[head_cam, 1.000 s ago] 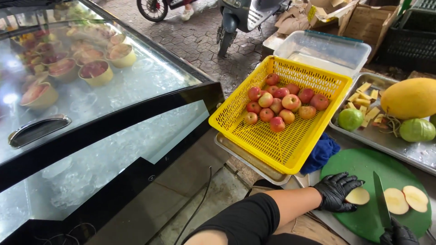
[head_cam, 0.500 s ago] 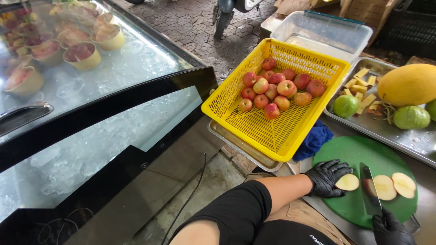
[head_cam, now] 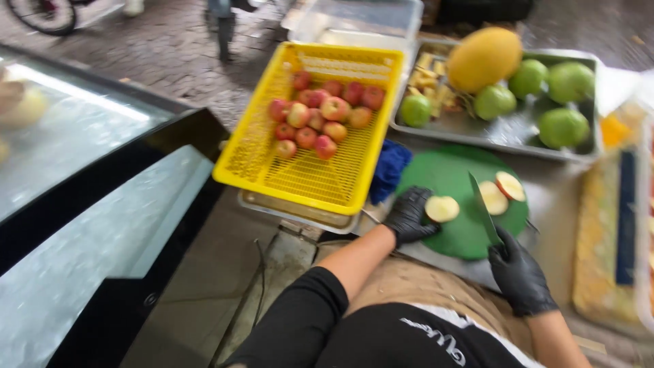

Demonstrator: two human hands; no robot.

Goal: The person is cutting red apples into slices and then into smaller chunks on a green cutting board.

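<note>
My left hand, in a black glove, rests on the green round cutting board and holds an apple half cut side up. My right hand, also gloved, grips the handle of a knife whose blade stands on the board just right of that half. Two more apple slices lie to the right of the blade. A yellow plastic basket with several small red apples sits to the left of the board.
A metal tray behind the board holds a large yellow melon, several green fruits and cut pieces. A blue cloth lies between basket and board. A clear lidded box stands behind the basket, a glass-topped freezer at left, a container at right.
The view has swung right and pulled back, so the freezer cups left the frame and the tray's right end appeared. The knife has moved closer to the apple half in my left hand.
</note>
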